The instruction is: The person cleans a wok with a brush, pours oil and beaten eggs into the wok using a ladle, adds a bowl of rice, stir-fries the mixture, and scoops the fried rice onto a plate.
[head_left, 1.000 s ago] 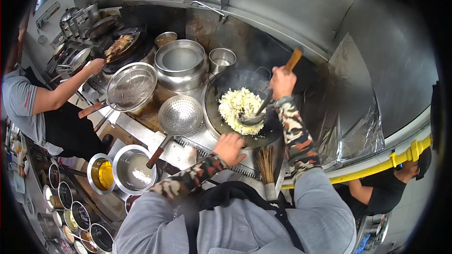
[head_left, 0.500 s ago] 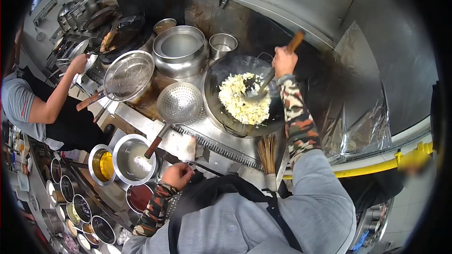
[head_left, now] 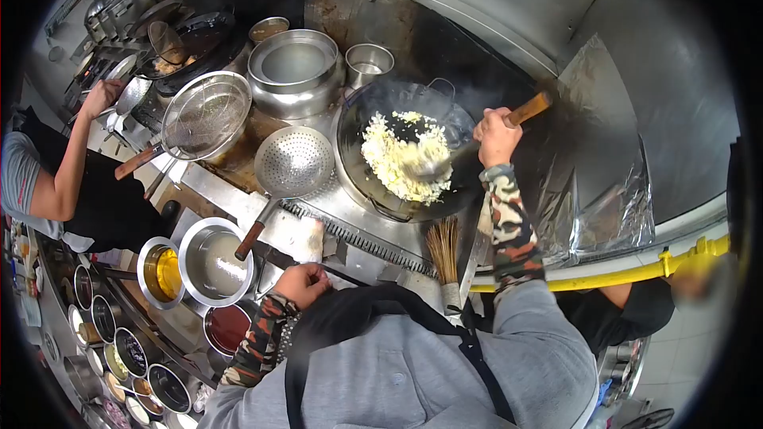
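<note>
My right hand [head_left: 498, 139] is closed around the wooden handle of a wok ladle [head_left: 429, 167]. The ladle's bowl, a little blurred by motion, is down in pale yellow and white chopped food, possibly egg [head_left: 404, 152], inside a dark wok [head_left: 350, 160] with faint steam. My left hand [head_left: 302, 284] is at the front edge of the stove, fingers curled; whether anything is in them is hidden. A folded white cloth [head_left: 298, 237] lies just beyond it. A perforated strainer [head_left: 295, 160] rests left of the wok, its handle reaching over a metal bowl.
A mesh strainer [head_left: 205, 115], a large steel pot [head_left: 292, 71] and a bamboo brush [head_left: 443, 250] surround the wok. A bowl of yellow liquid [head_left: 164, 272] and pots of ingredients stand lower left. A co-worker's arm [head_left: 75, 143] reaches in at left. A yellow pipe [head_left: 588, 278] runs along the right.
My right hand has moved slightly right and down, and the ladle's handle now leans lower. The food in the wok has shifted. At left, the co-worker's hand has moved left and a strainer now stands in the far wok.
</note>
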`<action>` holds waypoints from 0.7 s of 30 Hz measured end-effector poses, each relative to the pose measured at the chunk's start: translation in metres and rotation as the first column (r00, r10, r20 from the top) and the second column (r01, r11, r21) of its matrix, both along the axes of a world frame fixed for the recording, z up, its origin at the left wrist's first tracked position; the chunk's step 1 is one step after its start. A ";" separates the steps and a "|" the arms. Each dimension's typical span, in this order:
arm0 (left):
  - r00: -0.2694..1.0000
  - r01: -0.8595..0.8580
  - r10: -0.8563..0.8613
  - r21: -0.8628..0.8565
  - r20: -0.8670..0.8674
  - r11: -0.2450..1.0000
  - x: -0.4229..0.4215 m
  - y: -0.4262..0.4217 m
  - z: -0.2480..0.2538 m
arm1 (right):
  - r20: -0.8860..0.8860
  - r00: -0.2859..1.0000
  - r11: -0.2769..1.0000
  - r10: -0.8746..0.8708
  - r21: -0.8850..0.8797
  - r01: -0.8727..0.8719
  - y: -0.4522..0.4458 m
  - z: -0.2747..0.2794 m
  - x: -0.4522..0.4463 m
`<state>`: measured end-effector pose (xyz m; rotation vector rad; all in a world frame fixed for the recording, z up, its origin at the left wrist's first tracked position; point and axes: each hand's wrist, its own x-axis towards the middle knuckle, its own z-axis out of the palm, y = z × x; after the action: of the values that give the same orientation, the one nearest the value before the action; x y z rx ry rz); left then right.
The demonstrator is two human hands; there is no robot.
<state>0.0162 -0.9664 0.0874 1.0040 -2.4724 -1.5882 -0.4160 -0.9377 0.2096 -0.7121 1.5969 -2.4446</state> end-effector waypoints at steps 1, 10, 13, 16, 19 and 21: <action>1.000 0.007 -0.007 -0.003 -0.001 1.000 -0.003 0.001 0.005 | -0.001 0.998 0.998 0.066 -0.018 -0.066 -0.004 -0.001 -0.006; 0.976 0.182 -0.185 0.040 0.115 0.982 -0.016 0.008 -0.002 | -0.077 0.996 0.994 0.042 0.105 -0.034 0.007 0.003 -0.020; 0.972 0.191 -0.197 0.055 0.131 0.980 -0.009 0.008 -0.009 | -0.228 0.972 0.999 0.053 0.002 -0.054 0.008 0.019 -0.015; 0.978 0.136 -0.145 0.066 0.153 0.989 -0.003 0.010 -0.013 | -0.172 0.985 1.000 -0.005 -0.020 0.002 -0.005 -0.024 -0.040; 0.989 0.101 -0.108 0.075 0.100 0.992 0.002 0.012 -0.007 | -0.133 0.987 0.996 0.085 0.033 -0.082 -0.022 0.012 -0.029; 0.985 0.079 -0.083 0.028 0.150 0.996 0.011 0.007 -0.022 | -0.138 0.987 0.993 0.088 -0.070 -0.098 -0.022 0.024 -0.011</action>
<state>0.0273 -0.9591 0.0659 1.0783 -2.6317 -1.6231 -0.4269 -0.9600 0.2340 -0.9606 1.4839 -2.4485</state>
